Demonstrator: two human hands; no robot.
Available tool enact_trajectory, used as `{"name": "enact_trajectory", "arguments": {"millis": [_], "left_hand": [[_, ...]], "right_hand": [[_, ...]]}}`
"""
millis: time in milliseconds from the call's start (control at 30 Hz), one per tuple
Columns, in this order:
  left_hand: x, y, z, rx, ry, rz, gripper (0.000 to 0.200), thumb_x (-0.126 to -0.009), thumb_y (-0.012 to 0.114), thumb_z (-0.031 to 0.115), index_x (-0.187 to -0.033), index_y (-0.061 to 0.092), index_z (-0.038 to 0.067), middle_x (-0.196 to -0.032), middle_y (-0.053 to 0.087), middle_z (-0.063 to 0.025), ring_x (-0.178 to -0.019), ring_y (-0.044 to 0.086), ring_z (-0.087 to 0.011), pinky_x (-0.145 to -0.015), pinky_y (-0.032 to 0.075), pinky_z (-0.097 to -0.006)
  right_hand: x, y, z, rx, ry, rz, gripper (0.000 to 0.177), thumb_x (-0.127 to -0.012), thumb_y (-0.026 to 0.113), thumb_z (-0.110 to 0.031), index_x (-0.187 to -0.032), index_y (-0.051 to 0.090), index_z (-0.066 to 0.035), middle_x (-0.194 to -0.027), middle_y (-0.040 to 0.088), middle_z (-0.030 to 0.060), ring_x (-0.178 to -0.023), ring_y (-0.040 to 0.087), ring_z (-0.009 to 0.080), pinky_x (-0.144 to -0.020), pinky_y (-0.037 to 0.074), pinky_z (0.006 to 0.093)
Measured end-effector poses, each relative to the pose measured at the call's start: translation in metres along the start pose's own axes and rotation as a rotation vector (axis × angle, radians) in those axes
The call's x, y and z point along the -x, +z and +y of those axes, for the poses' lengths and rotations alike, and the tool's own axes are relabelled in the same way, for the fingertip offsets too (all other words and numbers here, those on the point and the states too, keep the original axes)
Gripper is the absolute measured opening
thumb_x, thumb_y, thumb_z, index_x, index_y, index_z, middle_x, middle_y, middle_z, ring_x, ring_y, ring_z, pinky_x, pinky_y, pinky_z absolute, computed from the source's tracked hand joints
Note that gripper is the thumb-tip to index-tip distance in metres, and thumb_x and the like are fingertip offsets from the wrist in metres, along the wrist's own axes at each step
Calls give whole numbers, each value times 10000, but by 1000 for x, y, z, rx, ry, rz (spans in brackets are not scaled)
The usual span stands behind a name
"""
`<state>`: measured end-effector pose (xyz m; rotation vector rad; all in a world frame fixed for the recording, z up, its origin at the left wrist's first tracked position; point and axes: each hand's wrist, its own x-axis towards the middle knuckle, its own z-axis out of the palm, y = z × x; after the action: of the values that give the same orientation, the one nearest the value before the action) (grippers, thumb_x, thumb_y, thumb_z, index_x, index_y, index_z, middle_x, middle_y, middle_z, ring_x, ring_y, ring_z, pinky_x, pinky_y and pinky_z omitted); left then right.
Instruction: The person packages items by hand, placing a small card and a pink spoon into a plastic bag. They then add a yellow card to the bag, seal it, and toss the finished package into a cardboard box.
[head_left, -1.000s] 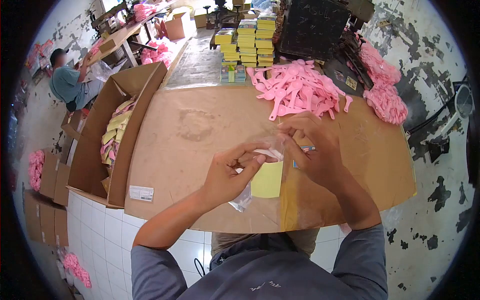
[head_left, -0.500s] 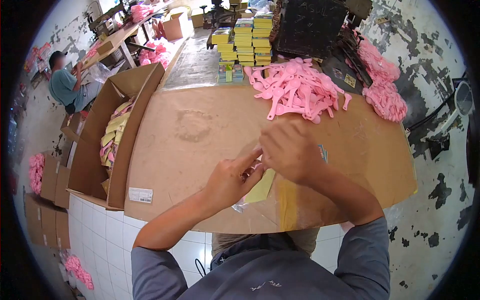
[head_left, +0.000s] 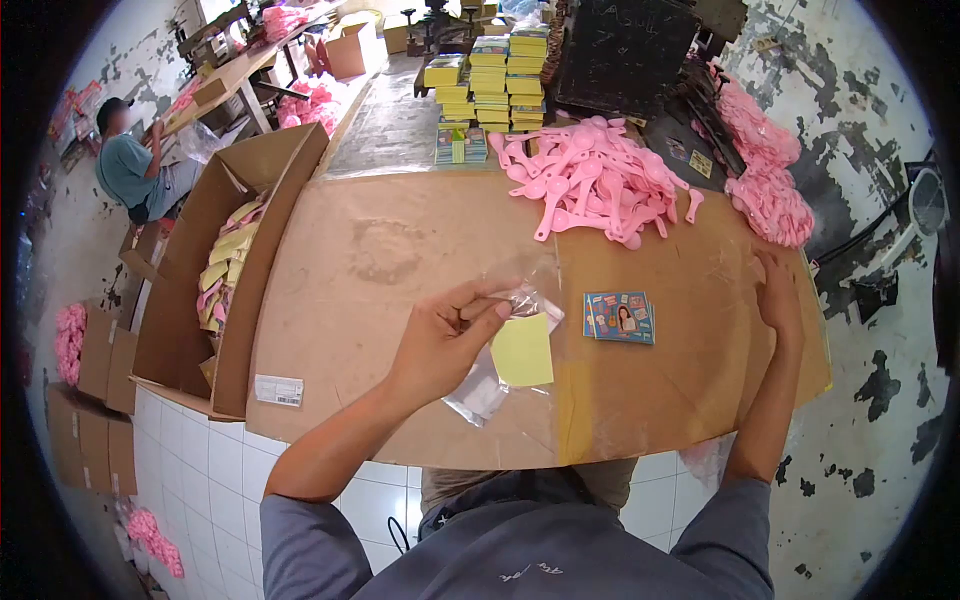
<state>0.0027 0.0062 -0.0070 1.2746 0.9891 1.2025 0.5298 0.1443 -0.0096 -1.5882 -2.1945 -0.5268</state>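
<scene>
Near the middle of the cardboard-covered table (head_left: 340, 330), my left hand (head_left: 445, 335) has thumb and fingers closed on the top of a clear plastic bag (head_left: 482, 400). A pale yellow card (head_left: 523, 352) hangs just below the fingertips, with the clear film around it. My right hand (head_left: 778, 292) is at the table's right side, away from the bag, its fingers loosely stretched and no object showing in them. Between the hands lies a small stack of blue printed cards (head_left: 620, 318). Beyond it sits a heap of pink plastic spoons (head_left: 600, 185).
Stacks of yellow-edged cards (head_left: 488, 85) stand at the back. A long cardboard box (head_left: 285, 190) with yellow and pink packs borders the left side. Pink bundles (head_left: 770, 170) lie at the right rear. Another person (head_left: 130, 170) sits at a far bench. A label (head_left: 279, 390) marks the front left.
My right hand has left the bag and moved right to the table's side. The blue card stack and the yellow card are now uncovered. My left hand stays closed on the bag.
</scene>
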Motion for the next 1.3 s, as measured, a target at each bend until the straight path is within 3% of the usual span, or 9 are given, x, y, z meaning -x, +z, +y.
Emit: {"name": "enact_trajectory", "arguments": {"millis": [100,300,400,500,700,900,1000,1167,1300], "left_hand": [[-1,-1,-1,49,-14,9,373,-1035,625,100,-1387,596,-22,-1114,765,-122,-1009,706,-124,-899,557,-268],[-5,-4,1,63,-43,78,426,-1017,649,67,-1408,542,-67,-1133,760,-141,-998,708,-117,-893,560,-253],[-5,-3,-7,39,34,99,428,-1013,652,58,-1407,542,-67,-1126,759,-161,-1017,714,-130,-896,571,-262],[-5,-1,-4,45,55,106,415,-1008,655,48,-1388,546,-80,-1113,757,-178,-1026,723,-157,-902,579,-282],[-5,-3,-7,25,73,115,368,-995,664,25,-1327,570,-102,-1084,758,-182,-1001,733,-183,-904,588,-303],[-6,-3,-10,51,134,142,330,-1005,664,54,-1299,599,-82,-1056,763,-161,-995,724,-154,-878,578,-279],[-5,-1,-8,46,108,165,319,-1003,670,57,-1283,606,-79,-1066,759,-166,-999,723,-161,-878,579,-288],[-6,-1,-11,67,103,154,310,-1000,681,74,-1267,620,-72,-1091,753,-176,-1000,721,-161,-893,577,-295],[-6,-4,-7,101,32,85,324,-989,692,74,-1278,630,-60,-1160,737,-169,-1028,713,-167,-921,573,-306]], "right_hand": [[-6,-16,-28,264,253,137,492,-903,637,-13,-1384,565,-84,-1342,596,137,-1287,546,284,-1105,410,429],[-36,-53,-78,-417,320,103,317,-909,664,-46,-1225,669,-72,-1190,656,143,-1198,593,356,-1021,448,428],[-39,-48,-86,155,-111,288,194,-971,657,-126,-1140,687,-33,-999,683,119,-1013,654,278,-905,496,377],[-58,-60,-85,-906,345,-245,213,-1012,635,-183,-1130,668,-8,-932,665,63,-944,633,175,-853,496,340],[-67,6,33,-1333,283,-311,292,-1043,565,-253,-1187,669,-22,-1141,677,103,-1080,641,170,-884,487,309],[-60,-7,-3,-147,294,-5,476,-1021,561,-327,-1419,599,-68,-1522,507,214,-1433,468,321,-1204,318,408],[-64,-42,-14,-1512,262,-304,533,-976,612,-359,-1453,578,-123,-1543,492,199,-1469,405,363,-1217,292,451],[-52,0,12,155,318,-265,528,-922,672,-197,-1432,582,-94,-1473,565,146,-1405,487,328,-1204,324,425],[-43,-4,-3,165,143,-11,498,-885,728,-147,-1365,633,-48,-1342,657,143,-1281,600,301,-1081,445,388]]}}
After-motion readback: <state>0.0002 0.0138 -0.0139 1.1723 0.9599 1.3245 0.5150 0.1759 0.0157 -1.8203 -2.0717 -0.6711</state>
